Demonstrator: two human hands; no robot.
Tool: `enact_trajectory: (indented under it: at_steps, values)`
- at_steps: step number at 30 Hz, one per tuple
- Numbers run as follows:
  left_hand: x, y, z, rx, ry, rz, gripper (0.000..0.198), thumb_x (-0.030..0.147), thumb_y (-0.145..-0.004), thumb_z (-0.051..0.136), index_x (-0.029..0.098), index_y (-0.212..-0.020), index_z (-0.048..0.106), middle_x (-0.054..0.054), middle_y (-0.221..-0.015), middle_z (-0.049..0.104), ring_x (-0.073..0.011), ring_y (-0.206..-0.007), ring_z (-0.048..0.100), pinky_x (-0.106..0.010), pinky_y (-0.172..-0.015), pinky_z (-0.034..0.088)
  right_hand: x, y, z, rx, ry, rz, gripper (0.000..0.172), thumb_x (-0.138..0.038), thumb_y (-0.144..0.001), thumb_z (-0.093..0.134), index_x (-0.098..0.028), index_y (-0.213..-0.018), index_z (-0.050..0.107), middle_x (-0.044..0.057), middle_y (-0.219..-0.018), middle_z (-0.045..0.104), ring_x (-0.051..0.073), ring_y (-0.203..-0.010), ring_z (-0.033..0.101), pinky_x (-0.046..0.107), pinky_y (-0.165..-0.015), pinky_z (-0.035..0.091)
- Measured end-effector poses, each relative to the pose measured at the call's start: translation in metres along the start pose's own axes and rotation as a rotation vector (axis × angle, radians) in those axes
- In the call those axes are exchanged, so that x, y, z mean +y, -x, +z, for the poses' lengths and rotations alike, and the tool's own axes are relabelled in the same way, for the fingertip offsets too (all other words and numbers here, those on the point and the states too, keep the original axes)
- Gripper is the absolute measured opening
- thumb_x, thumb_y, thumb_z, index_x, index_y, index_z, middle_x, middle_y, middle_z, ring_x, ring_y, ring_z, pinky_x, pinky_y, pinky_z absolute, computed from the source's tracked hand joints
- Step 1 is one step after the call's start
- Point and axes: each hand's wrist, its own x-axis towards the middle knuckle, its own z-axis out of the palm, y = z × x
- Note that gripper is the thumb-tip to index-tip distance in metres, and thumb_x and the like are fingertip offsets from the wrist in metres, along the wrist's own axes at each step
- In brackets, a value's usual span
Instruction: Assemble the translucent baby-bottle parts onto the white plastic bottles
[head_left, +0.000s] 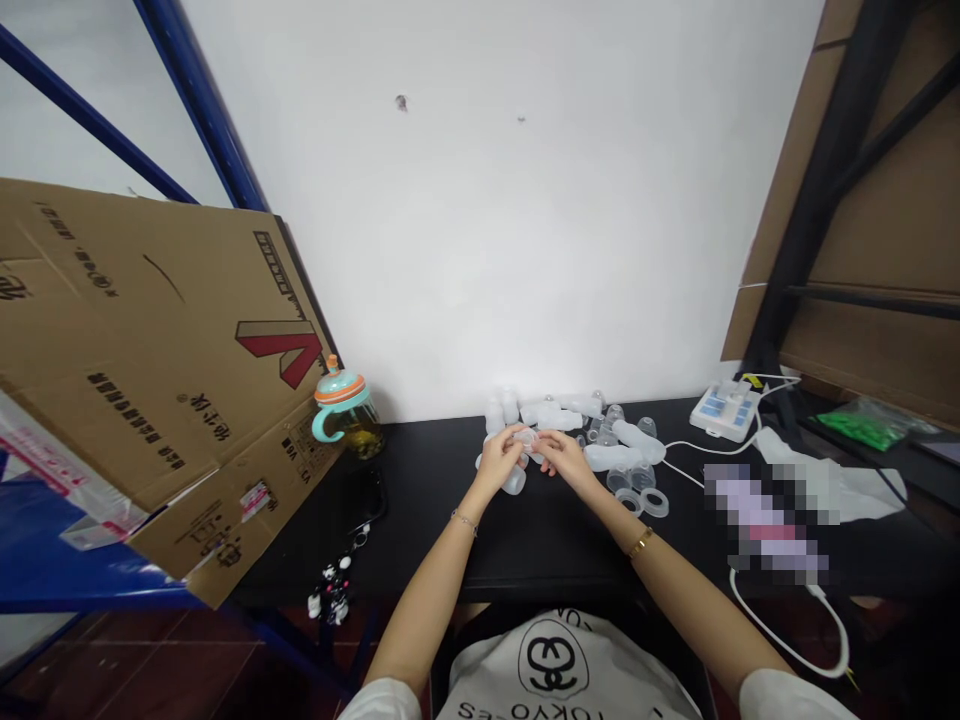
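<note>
My left hand point(498, 455) and my right hand point(561, 455) meet over the black table point(442, 500), both pinched on a small clear plastic part point(526, 438) between the fingertips. A clear bottle point(514, 480) lies just under my left hand. Behind and to the right lies a heap of several white and clear bottles point(577, 415) with loose rings point(643, 498) in front of it.
A big cardboard box point(150, 360) leans on blue shelving at left. A teal and orange sippy cup point(345, 410), a dark phone point(365, 500) with charms, a white power strip point(726, 408) with cables and a green bag point(862, 425) stand around.
</note>
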Motion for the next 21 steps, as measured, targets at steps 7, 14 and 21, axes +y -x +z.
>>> enact_trajectory:
  at_steps: [7, 14, 21]
  values:
    - [-0.0006, 0.0011, -0.0005, 0.019, -0.158, 0.045, 0.042, 0.023, -0.083, 0.059, 0.021, -0.123, 0.069, -0.002, -0.082, 0.075, -0.0137, -0.055, 0.064, -0.025, -0.062, 0.049, 0.0029, -0.0019, -0.0010, 0.023, -0.003, 0.002, 0.033, -0.042, -0.072, 0.070, -0.019, -0.096, 0.067, 0.000, -0.075, 0.070, 0.012, -0.045, 0.061, 0.020, -0.036, 0.043]
    - [-0.0017, 0.0021, 0.0016, -0.053, -0.177, 0.085, 0.044, 0.027, -0.084, 0.063, 0.022, -0.128, 0.064, -0.002, -0.091, 0.075, -0.0129, -0.058, 0.066, -0.023, -0.059, 0.047, 0.0046, -0.0045, -0.0032, 0.061, -0.024, 0.017, 0.029, -0.041, -0.074, 0.068, -0.019, -0.093, 0.066, 0.001, -0.076, 0.071, 0.011, -0.043, 0.060, 0.020, -0.035, 0.042]
    - [0.0029, 0.0044, 0.0018, -0.073, -0.174, 0.088, 0.043, 0.031, -0.086, 0.064, 0.021, -0.128, 0.063, -0.005, -0.093, 0.076, -0.0146, -0.061, 0.068, -0.024, -0.061, 0.049, 0.0053, -0.0051, -0.0023, 0.085, -0.029, 0.024, 0.034, -0.046, -0.075, 0.068, -0.018, -0.095, 0.065, 0.000, -0.071, 0.069, 0.013, -0.043, 0.061, 0.020, -0.034, 0.041]
